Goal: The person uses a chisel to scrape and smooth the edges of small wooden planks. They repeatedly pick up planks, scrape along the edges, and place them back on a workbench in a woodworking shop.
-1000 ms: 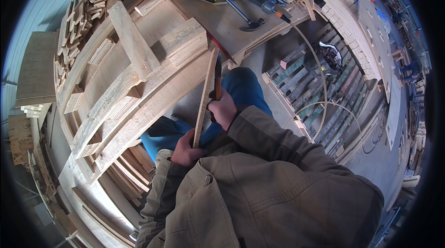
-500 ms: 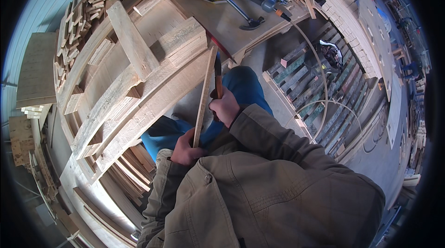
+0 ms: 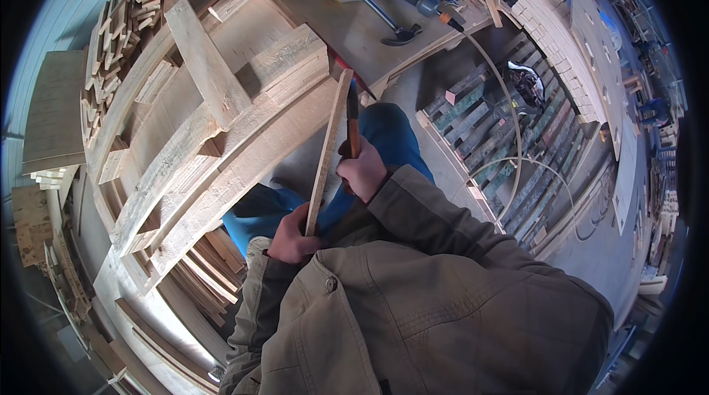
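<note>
My left hand (image 3: 294, 238) is closed around the lower end of a thin wooden strip (image 3: 329, 151). The strip stands tilted up and away from me, its top end close to the corner of a big wooden frame (image 3: 284, 62). In my right hand (image 3: 362, 172) is a tool with a brown handle and a dark upper part (image 3: 354, 118), held upright just right of the strip. Its exact kind is hard to make out. Tool and strip appear slightly apart. A loose board (image 3: 207, 62) lies across the frame.
On the workbench (image 3: 362, 33) rest a claw hammer (image 3: 402, 36) and a power tool (image 3: 432, 5) with a hose (image 3: 509, 99). A slatted pallet (image 3: 524, 151) lies at right. Cut wood pieces (image 3: 125, 25) are heaped at far left; long strips (image 3: 210, 269) lie under the frame.
The strip has tipped slightly to the right at its top. My right hand and the tool have shifted a little right; both hands keep their grip.
</note>
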`<state>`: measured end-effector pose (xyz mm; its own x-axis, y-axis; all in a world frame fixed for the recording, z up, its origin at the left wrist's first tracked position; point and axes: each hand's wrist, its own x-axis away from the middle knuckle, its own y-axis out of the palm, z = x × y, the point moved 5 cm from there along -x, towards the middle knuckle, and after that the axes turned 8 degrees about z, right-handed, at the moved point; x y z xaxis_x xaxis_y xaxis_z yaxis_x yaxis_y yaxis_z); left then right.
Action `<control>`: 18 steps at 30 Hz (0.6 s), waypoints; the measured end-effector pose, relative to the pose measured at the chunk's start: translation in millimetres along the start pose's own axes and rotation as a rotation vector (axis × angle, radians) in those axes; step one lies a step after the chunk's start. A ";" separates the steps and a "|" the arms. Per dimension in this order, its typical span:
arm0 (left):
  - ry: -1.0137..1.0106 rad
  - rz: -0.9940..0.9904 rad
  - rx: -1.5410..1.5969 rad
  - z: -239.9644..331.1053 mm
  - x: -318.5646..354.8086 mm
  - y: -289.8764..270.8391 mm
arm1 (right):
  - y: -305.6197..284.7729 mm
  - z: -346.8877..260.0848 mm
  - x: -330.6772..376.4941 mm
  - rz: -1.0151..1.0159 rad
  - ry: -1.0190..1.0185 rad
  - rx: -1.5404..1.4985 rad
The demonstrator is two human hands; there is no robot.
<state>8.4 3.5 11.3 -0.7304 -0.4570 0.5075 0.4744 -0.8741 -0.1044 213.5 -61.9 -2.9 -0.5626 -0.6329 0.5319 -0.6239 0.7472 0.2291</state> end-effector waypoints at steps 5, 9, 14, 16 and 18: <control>0.004 -0.013 -0.021 5.4 1.7 -1.7 | -0.6 -3.2 5.0 0.000 0.004 -0.004; 0.059 -0.030 -0.028 3.1 2.0 -5.9 | -8.8 3.1 2.5 0.016 -0.047 0.068; -0.037 0.006 0.163 -1.1 37.3 -102.4 | -72.2 -27.7 6.9 0.118 -0.567 0.644; -0.055 0.056 0.151 -11.7 60.6 -123.7 | -101.8 -24.7 11.3 0.147 -0.359 0.514; -0.073 0.045 0.110 -15.3 67.7 -131.2 | -115.3 -27.1 16.2 0.176 -0.249 0.453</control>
<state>-110.8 84.7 46.2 -0.6717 -0.4784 0.5656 0.5594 -0.8281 -0.0362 291.0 -152.8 1.5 -0.7566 -0.5762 0.3090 -0.6492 0.7185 -0.2497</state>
